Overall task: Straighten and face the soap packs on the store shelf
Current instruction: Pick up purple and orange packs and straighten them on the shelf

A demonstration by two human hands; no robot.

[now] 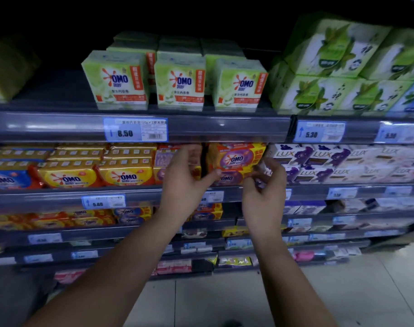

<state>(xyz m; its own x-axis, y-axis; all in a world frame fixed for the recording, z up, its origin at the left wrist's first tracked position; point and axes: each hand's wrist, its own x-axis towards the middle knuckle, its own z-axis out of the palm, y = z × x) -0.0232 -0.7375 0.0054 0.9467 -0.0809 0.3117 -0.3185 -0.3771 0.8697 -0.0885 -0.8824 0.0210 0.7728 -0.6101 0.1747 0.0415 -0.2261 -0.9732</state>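
Note:
Two purple-and-orange OMO soap packs sit stacked on the second shelf, the upper pack (236, 157) over the lower pack (230, 178). My left hand (186, 175) holds the stack's left side, with its fingers along the edge and its thumb pressed on the lower pack's front. At the stack's right edge, my right hand (263, 185) has its fingers curled and pinched on the lower pack's end. Part of both packs is hidden by my hands. Yellow OMO packs (125, 173) lie to the left in stacked rows.
Green OMO boxes (180, 82) stand on the shelf above, over a blue 8.50 price tag (135, 129). Purple LUX boxes (305, 161) fill the shelf right of my hands. Lower shelves hold more soap. The tiled floor (224, 298) lies below.

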